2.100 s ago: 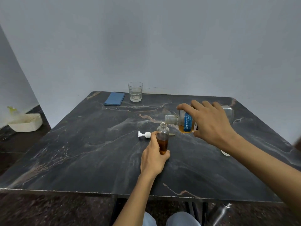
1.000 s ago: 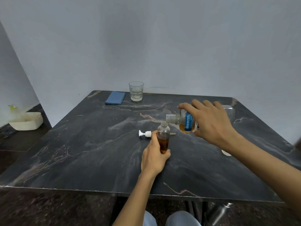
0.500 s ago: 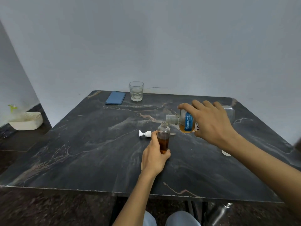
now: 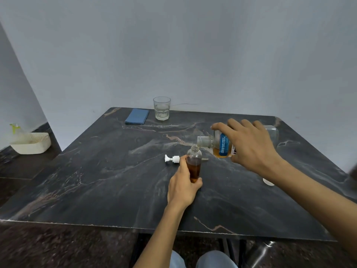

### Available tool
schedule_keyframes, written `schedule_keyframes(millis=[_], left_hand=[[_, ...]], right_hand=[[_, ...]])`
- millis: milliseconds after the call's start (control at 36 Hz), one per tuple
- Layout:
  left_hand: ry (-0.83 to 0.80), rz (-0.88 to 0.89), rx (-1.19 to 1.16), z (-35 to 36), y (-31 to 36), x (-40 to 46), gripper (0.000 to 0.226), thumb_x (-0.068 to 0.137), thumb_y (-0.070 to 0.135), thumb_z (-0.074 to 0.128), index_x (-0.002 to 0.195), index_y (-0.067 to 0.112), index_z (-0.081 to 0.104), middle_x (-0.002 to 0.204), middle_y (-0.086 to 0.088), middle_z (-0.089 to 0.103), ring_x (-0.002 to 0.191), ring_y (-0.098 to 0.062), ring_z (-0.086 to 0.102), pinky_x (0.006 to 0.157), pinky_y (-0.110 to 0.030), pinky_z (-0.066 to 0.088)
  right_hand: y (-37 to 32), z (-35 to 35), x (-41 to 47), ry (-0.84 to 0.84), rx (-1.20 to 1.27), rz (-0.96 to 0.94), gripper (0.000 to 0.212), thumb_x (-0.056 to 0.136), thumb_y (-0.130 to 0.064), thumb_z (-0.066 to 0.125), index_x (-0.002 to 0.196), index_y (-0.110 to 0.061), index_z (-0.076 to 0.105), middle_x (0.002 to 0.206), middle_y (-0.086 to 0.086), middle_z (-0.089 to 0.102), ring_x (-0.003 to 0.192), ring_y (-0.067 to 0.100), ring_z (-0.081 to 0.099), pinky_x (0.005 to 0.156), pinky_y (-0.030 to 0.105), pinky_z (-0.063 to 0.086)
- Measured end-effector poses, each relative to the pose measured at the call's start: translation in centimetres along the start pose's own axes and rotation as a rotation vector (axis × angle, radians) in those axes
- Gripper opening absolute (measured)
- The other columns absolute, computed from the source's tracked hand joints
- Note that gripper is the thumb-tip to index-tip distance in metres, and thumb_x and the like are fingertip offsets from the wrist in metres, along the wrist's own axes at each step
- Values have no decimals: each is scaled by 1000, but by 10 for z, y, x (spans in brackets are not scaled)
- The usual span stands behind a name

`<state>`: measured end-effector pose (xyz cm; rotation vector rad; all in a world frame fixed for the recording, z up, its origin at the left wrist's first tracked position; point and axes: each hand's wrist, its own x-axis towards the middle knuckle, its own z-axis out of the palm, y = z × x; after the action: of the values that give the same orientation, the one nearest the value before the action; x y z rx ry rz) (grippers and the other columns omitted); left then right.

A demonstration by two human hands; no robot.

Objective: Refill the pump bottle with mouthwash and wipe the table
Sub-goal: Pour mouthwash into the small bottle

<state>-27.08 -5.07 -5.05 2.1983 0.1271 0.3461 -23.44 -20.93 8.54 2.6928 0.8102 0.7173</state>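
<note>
Dark marble table (image 4: pixel 100 182); left hand (image 4: pixel 182 187) gripping half-hidden pump bottle (image 4: pixel 194 161), right hand (image 4: pixel 251 146) clasping partly covered mouthwash bottle (image 4: pixel 222 146).

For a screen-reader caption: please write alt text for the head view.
A right hand tips a mouthwash bottle toward the open small bottle, held upright on a dark table by the left hand. The pump lies beside it; a glass and blue cloth sit behind.

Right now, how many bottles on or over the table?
2. The small pump bottle stands upright mid-table, gripped by the left hand. The mouthwash bottle is tipped sideways above it in the right hand. None look hidden.
</note>
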Motion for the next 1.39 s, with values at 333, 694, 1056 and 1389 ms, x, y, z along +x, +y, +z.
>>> schedule_keyframes(millis=[333, 694, 1056, 1389], left_hand=[[0, -6, -8, 1, -1, 0, 73, 81, 29, 69, 128, 42, 14, 123, 4, 55, 109, -19, 56, 85, -29, 42], [7, 12, -3, 1, -2, 0, 69, 81, 29, 68, 125, 42, 16, 120, 4, 57, 104, -21, 58, 80, -28, 41], [0, 6, -11, 1, -1, 1, 69, 81, 28, 69, 120, 47, 15, 123, 4, 56, 107, -20, 58, 82, -28, 41], [-9, 15, -12, 1, -2, 0, 70, 81, 28, 69, 121, 48, 13, 123, 4, 54, 108, -18, 56, 82, -25, 38]], right_hand=[[0, 1, 0, 8, -7, -1, 91, 67, -28, 81, 132, -41, 18, 121, -4, 51, 105, 21, 51, 91, 37, 39], [1, 2, 1, 12, -11, -6, 93, 66, -26, 81, 130, -41, 15, 117, -4, 51, 102, 22, 52, 88, 37, 40], [2, 5, 2, 18, -8, -6, 95, 64, -28, 83, 128, -42, 14, 119, -2, 53, 102, 23, 53, 89, 39, 42], [2, 2, 1, 21, -16, -15, 92, 66, -27, 81, 130, -41, 17, 117, -3, 52, 100, 21, 51, 87, 36, 39]])
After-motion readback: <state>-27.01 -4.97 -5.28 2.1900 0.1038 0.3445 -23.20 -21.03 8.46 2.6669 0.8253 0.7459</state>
